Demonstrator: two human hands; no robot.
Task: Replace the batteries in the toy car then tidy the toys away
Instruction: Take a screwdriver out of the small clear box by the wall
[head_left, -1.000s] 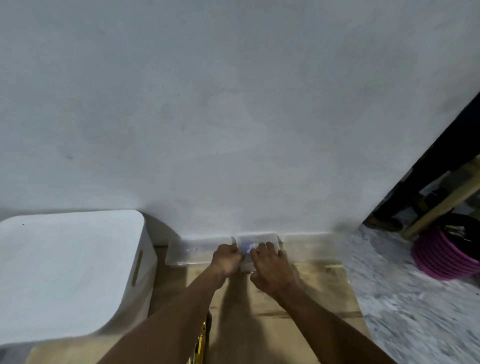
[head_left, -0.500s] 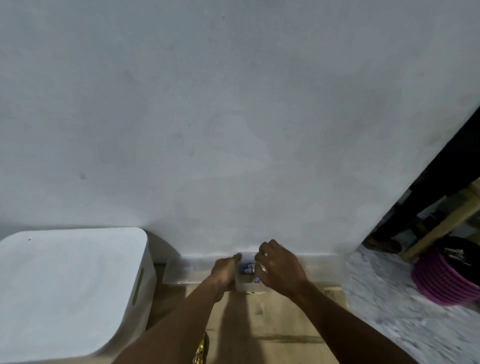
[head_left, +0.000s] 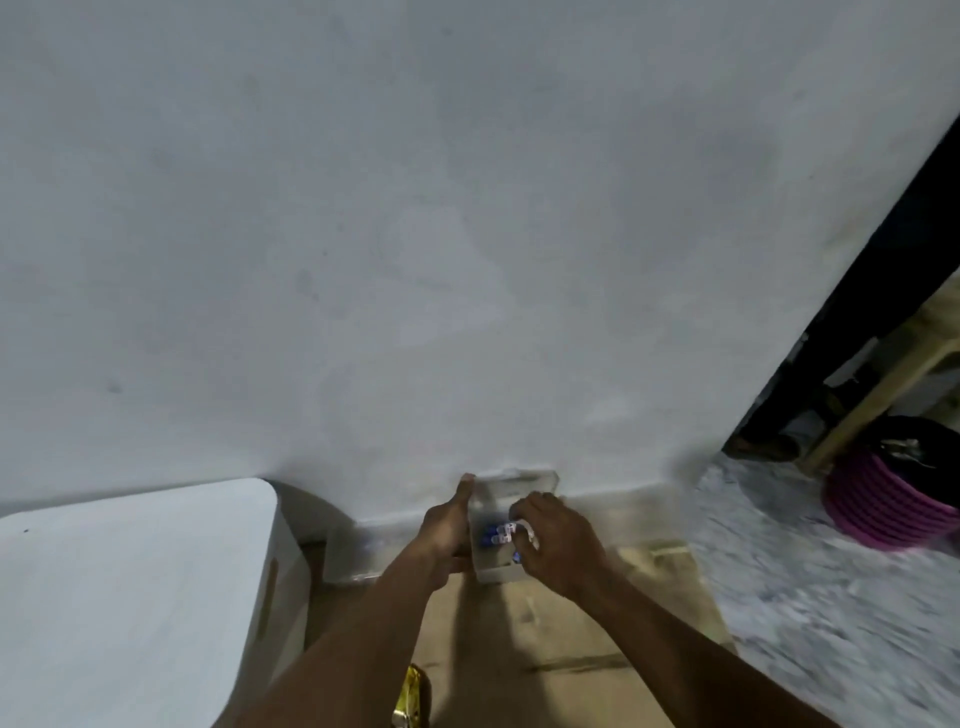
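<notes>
A small clear plastic box (head_left: 511, 488) stands at the foot of the white wall with its lid raised against the wall. Blue and white batteries (head_left: 493, 535) lie inside it. My left hand (head_left: 447, 525) grips the box's left side, thumb up along its edge. My right hand (head_left: 558, 543) reaches into the box from the right, its curled fingers on the batteries. A gold toy (head_left: 410, 696) shows in part at the bottom, between my forearms.
A white storage bin (head_left: 130, 597) with a slot handle stands at the left. A second clear container (head_left: 358, 556) lies against the wall behind my left wrist. Brown cardboard (head_left: 571, 649) covers the floor. A pink and black basket (head_left: 883, 499) sits at the right near a dark doorway.
The clear box's lid has gone from closed to raised. My right hand moved from on top of the box to inside it, on the batteries. The view tilted upward.
</notes>
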